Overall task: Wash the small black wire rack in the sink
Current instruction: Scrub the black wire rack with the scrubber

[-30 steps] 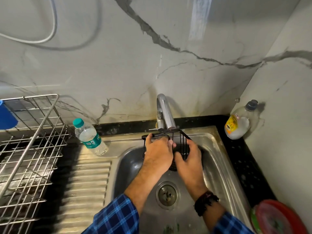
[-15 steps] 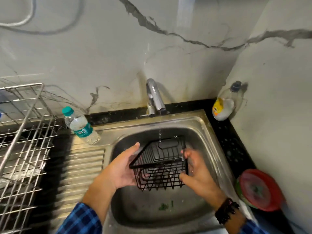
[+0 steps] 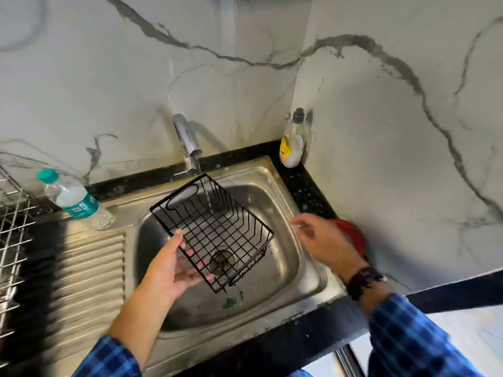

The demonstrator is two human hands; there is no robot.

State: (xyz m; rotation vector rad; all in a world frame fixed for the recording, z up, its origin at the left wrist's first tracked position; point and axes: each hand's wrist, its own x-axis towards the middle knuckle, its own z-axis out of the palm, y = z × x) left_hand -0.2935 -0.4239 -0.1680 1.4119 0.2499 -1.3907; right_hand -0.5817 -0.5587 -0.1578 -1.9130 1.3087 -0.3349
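Over the sink point(image 3: 285, 240) bowl, my left hand point(image 3: 168, 270) holds the small black wire rack point(image 3: 215, 227) by its near left rim, thumb on top and fingers point(image 3: 192, 277) curled under the wires. The rack hangs tilted, clear of the basin, its far handle end raised just below the tap point(image 3: 187, 140), and a thin stream of water point(image 3: 208, 200) falls through its mesh. My right hand point(image 3: 321, 240) is off the rack, above the sink's right rim. Its fingers are loosely spread and hold nothing, though it is blurred. On the worktop point(image 3: 307, 191) a soap bottle point(image 3: 292, 142) stands in the corner and a red disc point(image 3: 353, 238) lies behind my right hand. A water bottle point(image 3: 73, 200) sits left of the tap, beside a steel drying rack point(image 3: 11, 227).
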